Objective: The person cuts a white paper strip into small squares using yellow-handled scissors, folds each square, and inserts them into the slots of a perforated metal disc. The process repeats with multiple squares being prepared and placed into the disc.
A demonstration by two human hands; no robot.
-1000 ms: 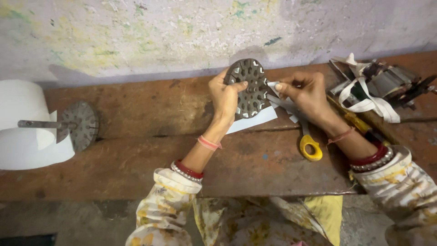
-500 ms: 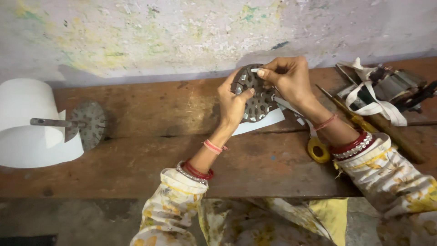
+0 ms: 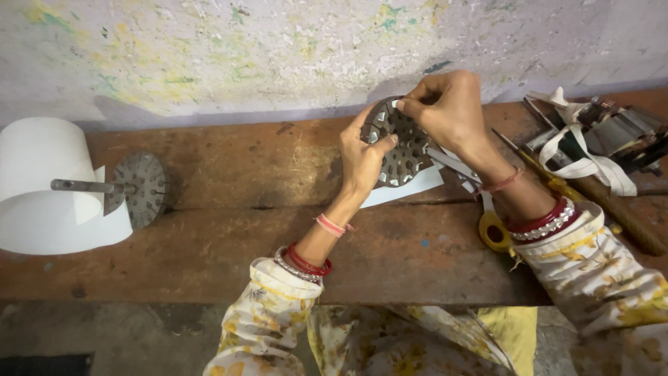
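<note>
Holding: a round perforated metal disc (image 3: 398, 145), raised just above the wooden bench (image 3: 229, 244) near the wall.
Left hand (image 3: 362, 160): closed on the disc's lower left edge, thumb pressed across its face.
Right hand (image 3: 445, 108): fingertips pinched narrow at the disc's top rim — whether something small sits between them cannot be told.
Under the disc: a white paper strip (image 3: 403, 188) lying flat on the bench.
Beside the right wrist: yellow-handled scissors (image 3: 490, 226), partly hidden by the forearm.
Far left: a second perforated disc on a metal rod (image 3: 136, 186) — it rests against curled white paper (image 3: 42, 184).
Far right: a heap of metal strips and white cloth tape (image 3: 598, 136).
</note>
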